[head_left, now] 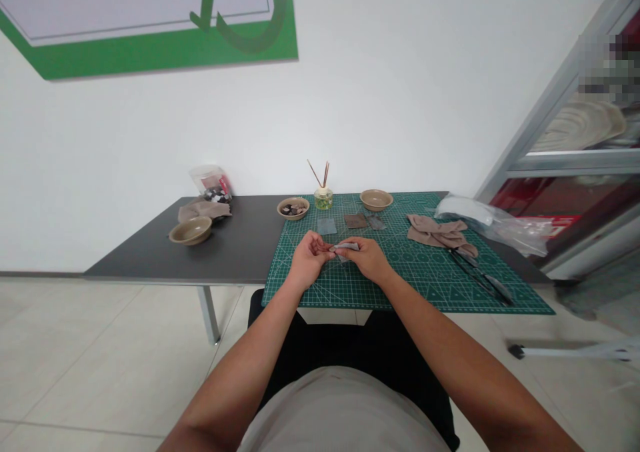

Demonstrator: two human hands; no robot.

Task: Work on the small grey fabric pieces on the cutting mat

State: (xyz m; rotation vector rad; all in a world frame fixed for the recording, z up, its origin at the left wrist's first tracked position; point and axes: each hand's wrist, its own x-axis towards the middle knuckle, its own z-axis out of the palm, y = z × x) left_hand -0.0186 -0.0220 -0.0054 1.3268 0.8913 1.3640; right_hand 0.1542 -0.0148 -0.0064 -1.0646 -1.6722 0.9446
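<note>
Above the green cutting mat (400, 272), both hands meet at a small, thin grey piece (346, 246) that looks like sheer cloth or a little pouch. My right hand (369, 257) grips it between thumb and fingers. My left hand (310, 260) has its fingertips pinched together at the piece's left end; what exactly lies between them is too small to make out. Just beyond the hands lie a pale grey-blue square (327, 226), a brown square (355, 221) and a crumpled grey sheer piece (377, 222).
A bowl of dark and pinkish bits (293, 208), a reed diffuser (324, 197) and a tan bowl (377, 200) stand at the back. Right: a brown cloth (440, 231), glasses (480, 277), a plastic bag (493, 222). Left: another bowl (191, 231) and a clear bag (213, 182).
</note>
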